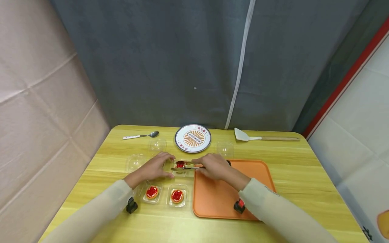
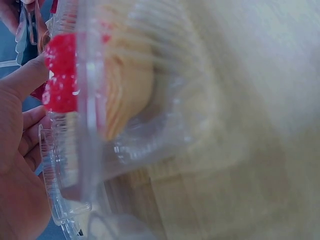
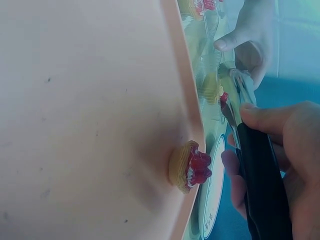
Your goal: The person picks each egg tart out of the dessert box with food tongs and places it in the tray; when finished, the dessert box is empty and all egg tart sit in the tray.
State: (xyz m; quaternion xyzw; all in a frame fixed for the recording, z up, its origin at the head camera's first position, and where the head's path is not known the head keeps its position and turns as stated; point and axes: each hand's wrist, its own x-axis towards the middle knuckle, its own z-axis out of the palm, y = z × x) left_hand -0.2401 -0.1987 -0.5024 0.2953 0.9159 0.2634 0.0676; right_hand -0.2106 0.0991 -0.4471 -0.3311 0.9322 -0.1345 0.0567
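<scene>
My right hand (image 1: 214,166) grips food tongs (image 3: 265,175) by their black handle. The tongs' metal ends reach over a red-topped tart (image 1: 180,164) in a clear plastic box; in the right wrist view they lie against or beside it, and a firm hold cannot be told. At the left of that box my left hand (image 1: 155,168) is spread, thumb and fingers apart; whether it touches the box is unclear. Nearer me, two more tarts (image 1: 152,192) (image 1: 177,196) sit in clear boxes. Another tart (image 3: 190,167) rests on the orange tray (image 1: 225,206), near its edge.
Open clear plastic boxes (image 1: 135,162) (image 1: 157,145) (image 1: 225,148) stand around the hands. A patterned plate (image 1: 192,138) is at the back middle. A spoon (image 1: 141,136) lies back left, and a white spatula (image 1: 264,138) with a wooden handle back right.
</scene>
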